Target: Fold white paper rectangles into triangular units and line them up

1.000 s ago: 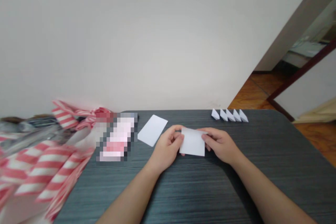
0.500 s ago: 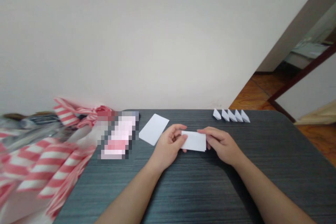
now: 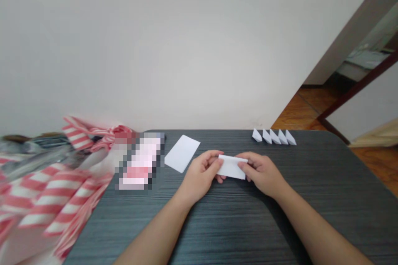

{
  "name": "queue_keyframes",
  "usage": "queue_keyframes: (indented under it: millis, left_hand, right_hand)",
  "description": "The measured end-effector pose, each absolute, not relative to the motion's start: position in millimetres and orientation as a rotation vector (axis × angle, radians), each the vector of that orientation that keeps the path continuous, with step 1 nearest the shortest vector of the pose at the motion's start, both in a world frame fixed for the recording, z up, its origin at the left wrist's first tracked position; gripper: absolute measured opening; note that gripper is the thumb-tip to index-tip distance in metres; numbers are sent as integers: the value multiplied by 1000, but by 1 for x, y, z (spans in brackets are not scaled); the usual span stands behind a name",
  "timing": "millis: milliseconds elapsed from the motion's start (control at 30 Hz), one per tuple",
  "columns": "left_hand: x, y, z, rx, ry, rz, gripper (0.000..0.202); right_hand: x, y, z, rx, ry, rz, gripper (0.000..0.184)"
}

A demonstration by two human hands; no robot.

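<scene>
A small white folded sheet of paper (image 3: pixel 231 167) is held between both hands above the dark table. My left hand (image 3: pixel 205 169) is closed on its left end, thumb on the near face and fingers behind. At the right end, my right hand (image 3: pixel 259 172) pinches it with the thumb pressed on the front. The fingers behind the paper are partly hidden. Beyond my left hand lies a flat stack or sheet of white paper (image 3: pixel 182 153). Several folded white paper pieces (image 3: pixel 274 136) stand in a row near the table's back edge, to the right.
A pixelated pink and white flat object (image 3: pixel 141 159) lies on the left of the dark wood-grain table (image 3: pixel 217 223). Red-and-white striped bags or cloth (image 3: pixel 52 194) are heaped beside the table. A pale wall (image 3: pixel 199 49) rises behind it; a doorway opens at the right.
The folded paper has shifted slightly right and tilted. My right thumb has moved from the paper's edge onto its front face.
</scene>
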State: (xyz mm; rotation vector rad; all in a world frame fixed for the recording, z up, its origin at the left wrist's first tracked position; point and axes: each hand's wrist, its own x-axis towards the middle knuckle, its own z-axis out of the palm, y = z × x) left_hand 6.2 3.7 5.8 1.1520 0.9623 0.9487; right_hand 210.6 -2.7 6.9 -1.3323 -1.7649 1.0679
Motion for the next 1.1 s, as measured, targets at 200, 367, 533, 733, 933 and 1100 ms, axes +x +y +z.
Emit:
queue_keyframes:
  millis: [200,367,533,733,933,1100]
  left_hand:
    - [3,6,1,1299,1014,781,30]
    - [2,6,-1,1337,1034,772,29]
    - [2,6,1,1343,1046,765,27]
    - [2,7,0,1351,1052,760,28]
    - [3,3,2,1446,1086,750,29]
    - [3,0,8,1652,1091,669,34]
  right_hand:
    - [213,-1,4,-1365,-1712,1055,24]
    - [213,-1,0,-1366,-1693,1072,26]
    - [213,0,1,-1374,-1699,1069,26]
    - [214,-1,0,-1366,-1720,1046,25]
    - [213,0,3,-1288,-1778,995,22]
    - [205,0,12,-1155,-1940,878,18]
